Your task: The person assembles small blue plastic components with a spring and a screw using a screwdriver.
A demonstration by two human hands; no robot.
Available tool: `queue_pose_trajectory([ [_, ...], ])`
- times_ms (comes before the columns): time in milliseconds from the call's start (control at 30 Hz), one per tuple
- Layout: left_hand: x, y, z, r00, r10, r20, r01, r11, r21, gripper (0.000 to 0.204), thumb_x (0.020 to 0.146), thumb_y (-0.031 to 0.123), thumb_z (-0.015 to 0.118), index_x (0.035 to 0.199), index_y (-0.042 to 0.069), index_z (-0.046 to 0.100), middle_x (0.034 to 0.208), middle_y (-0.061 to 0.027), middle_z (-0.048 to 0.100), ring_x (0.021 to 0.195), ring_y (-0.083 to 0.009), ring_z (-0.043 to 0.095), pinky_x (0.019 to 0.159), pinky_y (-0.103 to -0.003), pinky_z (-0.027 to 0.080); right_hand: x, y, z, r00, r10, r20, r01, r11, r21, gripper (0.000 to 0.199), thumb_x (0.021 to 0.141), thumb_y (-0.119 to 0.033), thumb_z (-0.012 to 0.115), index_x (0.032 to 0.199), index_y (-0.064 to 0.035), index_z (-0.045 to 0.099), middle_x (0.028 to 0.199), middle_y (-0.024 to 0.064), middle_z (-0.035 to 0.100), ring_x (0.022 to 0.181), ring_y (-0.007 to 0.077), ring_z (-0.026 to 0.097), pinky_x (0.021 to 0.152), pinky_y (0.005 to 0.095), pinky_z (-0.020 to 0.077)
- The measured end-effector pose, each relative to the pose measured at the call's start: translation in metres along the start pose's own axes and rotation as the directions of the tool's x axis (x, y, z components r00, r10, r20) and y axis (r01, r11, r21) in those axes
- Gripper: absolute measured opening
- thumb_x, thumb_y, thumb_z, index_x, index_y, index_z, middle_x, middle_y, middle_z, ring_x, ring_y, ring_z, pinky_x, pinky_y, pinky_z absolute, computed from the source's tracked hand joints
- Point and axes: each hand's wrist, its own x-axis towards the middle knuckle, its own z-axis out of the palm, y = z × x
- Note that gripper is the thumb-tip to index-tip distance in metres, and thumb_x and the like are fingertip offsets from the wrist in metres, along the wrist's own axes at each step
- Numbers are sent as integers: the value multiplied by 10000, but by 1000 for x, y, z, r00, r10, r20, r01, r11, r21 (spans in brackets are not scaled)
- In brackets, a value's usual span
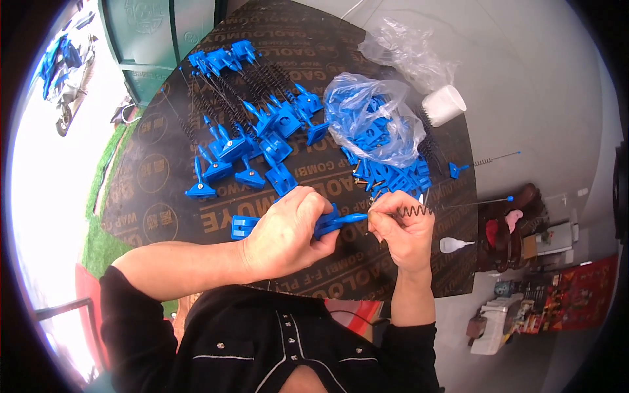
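Note:
My left hand (282, 232) is closed round a blue plastic clamp (326, 223), its tapered tip pointing right. The wide end of a blue part (244, 227) shows on the other side of that hand. Pinched in my right hand (405, 236) is a black coil spring (414, 211), with a thin wire running right to a small blue end (510, 198). The spring's near end is hidden by the fingertips, close to the clamp's tip; I cannot tell whether they touch. Beyond my hands lie several blue clamps (278, 147) with springs and wires attached.
A clear plastic bag (403, 108) of blue parts stands on the dark printed table (177, 209), with loose blue pieces (396, 175) before it. A white cup (444, 106) lies near the right edge. A small white nozzle bottle (453, 245) is right of my right hand.

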Motion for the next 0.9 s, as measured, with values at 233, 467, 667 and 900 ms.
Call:
queue_pose_trajectory([
  [233, 5, 7, -6, 951, -264, 158, 294, 933, -210, 392, 764, 60, 698, 1127, -1, 561, 895, -106, 561, 765, -189, 617, 623, -298, 502, 1, -3, 0, 999, 51, -9, -51, 998, -44, 73, 834, 28, 655, 834, -11, 594, 755, -2, 585, 666, 27, 512, 577, 174, 395],
  [467, 7, 9, -4, 811, -446, 379, 585, 603, -542, 302, 831, 22, 614, 1129, -12, 576, 894, -78, 574, 691, -141, 629, 595, -264, 530, 1, -7, 7, 996, 50, -70, -55, 996, -72, 69, 845, 10, 655, 861, -9, 591, 729, -31, 561, 643, 5, 473, 552, 164, 352],
  [667, 8, 4, -3, 749, -449, 488, 658, 417, -627, 291, 891, -23, 553, 1178, -50, 512, 897, -74, 605, 734, -125, 638, 647, -274, 588, 0, -4, 2, 998, 14, -57, -20, 995, -103, 67, 856, 4, 644, 860, -11, 579, 728, -25, 570, 638, 9, 480, 549, 166, 364],
  [900, 11, 6, -6, 755, -465, 463, 612, 246, -751, 245, 900, -6, 540, 1143, -40, 525, 886, -64, 590, 698, -107, 614, 611, -264, 586, 3, 0, -4, 996, 64, -68, -50, 980, 194, 87, 871, -40, 642, 860, 8, 569, 676, 31, 561, 552, 69, 494, 479, 199, 376],
])
